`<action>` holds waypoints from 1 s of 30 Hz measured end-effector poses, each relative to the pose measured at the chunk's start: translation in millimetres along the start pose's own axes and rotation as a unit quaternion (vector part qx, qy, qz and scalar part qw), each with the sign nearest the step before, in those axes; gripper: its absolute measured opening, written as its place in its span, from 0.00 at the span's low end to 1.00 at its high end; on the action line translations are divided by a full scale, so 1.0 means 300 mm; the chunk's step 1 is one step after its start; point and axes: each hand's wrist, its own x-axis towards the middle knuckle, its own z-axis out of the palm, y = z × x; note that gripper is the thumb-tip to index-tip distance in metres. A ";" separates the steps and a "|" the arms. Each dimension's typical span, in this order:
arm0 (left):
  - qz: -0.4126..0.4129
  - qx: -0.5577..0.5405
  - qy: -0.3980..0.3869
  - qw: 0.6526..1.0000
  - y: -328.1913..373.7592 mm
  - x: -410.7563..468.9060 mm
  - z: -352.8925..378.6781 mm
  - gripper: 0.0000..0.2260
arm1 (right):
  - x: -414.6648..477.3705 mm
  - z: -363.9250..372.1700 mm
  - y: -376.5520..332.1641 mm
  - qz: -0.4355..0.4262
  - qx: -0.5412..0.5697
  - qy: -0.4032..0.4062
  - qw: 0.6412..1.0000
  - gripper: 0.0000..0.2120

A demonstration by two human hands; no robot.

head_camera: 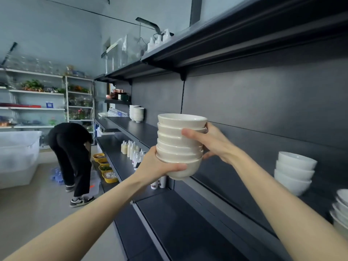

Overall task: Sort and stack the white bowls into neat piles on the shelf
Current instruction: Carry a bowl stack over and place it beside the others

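A stack of several small cream-white bowls (179,146) is held up in the air in front of the dark shelf (139,129). My left hand (160,167) grips the bottom bowl from the left, thumb across its side. My right hand (209,143) grips the upper bowls from the right, thumb on the front of the stack. Three larger white bowls (294,171) sit piled on the shelf at the right. Another pile of white bowls (340,210) shows blurred at the right edge. A further pile of white bowls (137,113) stands far along the shelf.
A person in black (72,153) bends over on the floor at the left. Sauce bottles (131,149) and yellow tubs (105,167) line the lower shelves. A large white bin (17,159) stands at the left. An upper dark shelf (207,51) hangs overhead.
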 end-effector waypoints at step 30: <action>-0.013 0.033 0.016 0.999 -0.863 1.299 -1.362 0.29 | 1.802 0.994 0.351 0.023 0.042 0.017 0.999 0.11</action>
